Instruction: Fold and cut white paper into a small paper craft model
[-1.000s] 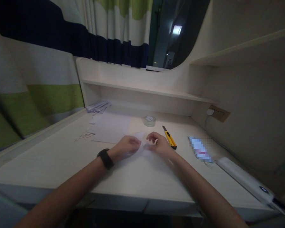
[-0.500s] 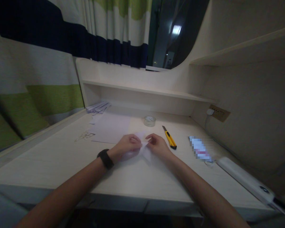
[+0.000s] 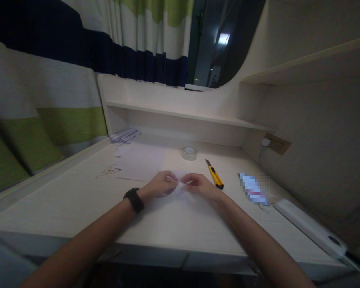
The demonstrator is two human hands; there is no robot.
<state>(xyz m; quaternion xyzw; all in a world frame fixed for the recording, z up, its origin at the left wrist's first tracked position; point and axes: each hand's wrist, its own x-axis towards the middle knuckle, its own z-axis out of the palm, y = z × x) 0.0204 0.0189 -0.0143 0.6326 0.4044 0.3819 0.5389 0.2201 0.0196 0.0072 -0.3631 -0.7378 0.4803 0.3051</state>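
Note:
Between my hands, over the middle of the desk, is a small piece of white paper (image 3: 181, 188), blurred and partly hidden by my fingers. My left hand (image 3: 162, 184), with a dark watch on its wrist, pinches the paper from the left. From the right, my right hand (image 3: 199, 185) pinches it too, and the fingertips of both hands nearly meet. Behind and to the left of my left hand lie flat white sheets (image 3: 142, 160). A yellow utility knife (image 3: 215, 175), blade out, rests just right of my right hand. Beyond my hands sits a roll of clear tape (image 3: 189, 153).
Folded paper strips (image 3: 124, 136) are piled at the back left, with a small tangle of pale bands (image 3: 108, 172) nearer. A phone (image 3: 253, 189) and a white power strip (image 3: 309, 226) lie on the right. A low shelf (image 3: 183, 114) spans the back of the desk (image 3: 78, 200).
My right hand has shifted slightly left, its fingers closer to my left hand's. The paper's point that stuck out below my hands shows less now.

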